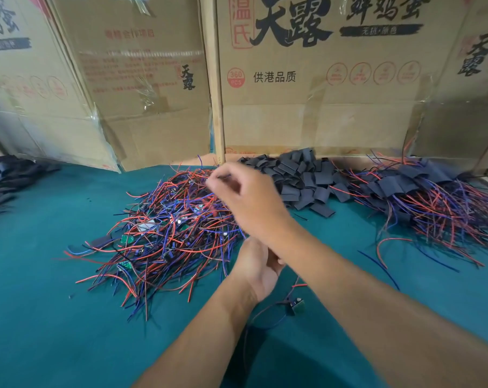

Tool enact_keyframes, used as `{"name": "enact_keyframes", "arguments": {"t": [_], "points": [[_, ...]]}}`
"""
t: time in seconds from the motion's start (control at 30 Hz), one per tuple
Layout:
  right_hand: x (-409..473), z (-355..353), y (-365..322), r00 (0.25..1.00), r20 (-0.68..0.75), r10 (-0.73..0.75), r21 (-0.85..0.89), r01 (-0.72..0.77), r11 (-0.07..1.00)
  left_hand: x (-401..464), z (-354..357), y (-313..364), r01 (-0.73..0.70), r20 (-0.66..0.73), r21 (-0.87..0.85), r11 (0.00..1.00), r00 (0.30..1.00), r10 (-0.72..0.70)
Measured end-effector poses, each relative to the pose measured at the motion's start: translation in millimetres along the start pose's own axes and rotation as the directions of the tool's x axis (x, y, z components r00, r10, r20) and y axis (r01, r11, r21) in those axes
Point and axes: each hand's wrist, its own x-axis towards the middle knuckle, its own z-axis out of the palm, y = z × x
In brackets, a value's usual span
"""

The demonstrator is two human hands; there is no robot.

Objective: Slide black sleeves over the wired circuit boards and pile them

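Two bare hands cross over a green table. The right hand pinches wires above the tangled board pile; the left hand grips wires of one hanging board. Black sleeves lie far right, beside a sleeved pile.

Small assembly workshop: green-covered tabletop, bulk heaps of wired circuit boards, loose black sleeves, sleeved boards, taped cardboard cartons as backdrop.
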Motion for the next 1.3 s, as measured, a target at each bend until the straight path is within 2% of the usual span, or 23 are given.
{"name": "enact_keyframes", "arguments": {"t": [0.07,0.13,0.23,0.3,0.4,0.57,0.67,0.83,1.03,1.17,1.3], "points": [[-7.2,-29.4,6.8,0.993,-0.025,0.114,0.239,-0.105,0.965,-0.9,4.6,1.7,0.005,-0.001,0.011,1.0,1.0,-0.005],[-19.5,-55.7,20.0,0.974,0.004,0.225,0.439,-0.204,0.875,-4.2,10.5,5.3,-0.03,0.01,0.044,0.999,1.0,0.03],[-45.7,-84.6,44.3,0.958,0.026,0.286,0.488,-0.262,0.832,-6.9,14.3,5.7,-0.195,0.078,0.155,0.968,0.98,0.185],[-64.4,-94.1,58.6,0.95,0.041,0.311,0.467,-0.293,0.834,-11.0,15.2,6.5,-0.239,0.152,0.167,0.957,0.965,0.214],[-84.0,-95.1,73.1,0.944,0.037,0.329,0.376,-0.318,0.87,-13.4,15.1,5.1,-0.213,0.253,0.091,0.973,0.95,0.184],[-95.2,-91.3,77.3,0.965,0.063,0.255,0.169,-0.262,0.95,-12.4,14.5,5.1,-0.333,0.154,0.206,0.92,0.94,0.305],[-98.7,-95.1,76.1,0.97,0.073,0.23,0.033,-0.233,0.972,-12.6,14.8,5.6,-0.385,0.149,0.242,0.891,0.922,0.358],[-100.4,-102.8,72.0,0.994,0.019,0.107,-0.183,-0.102,0.978,-15.3,15.9,6.7,-0.299,0.194,0.118,0.947,0.942,0.274],[-103.0,-105.9,65.6,0.999,-0.024,0.037,-0.355,-0.043,0.934,-19.5,18.2,8.8,-0.182,0.261,0.056,0.982,0.952,0.161],[-103.8,-108.1,64.9,0.999,-0.016,0.034,-0.348,-0.037,0.937,-22.2,19.4,8.0,-0.178,0.302,0.098,0.979,0.943,0.142],[-102.5,-108.2,65.6,0.998,0.033,0.045,-0.364,-0.029,0.931,-23.4,21.4,8.0,-0.255,0.289,0.139,0.957,0.935,0.207]]}}
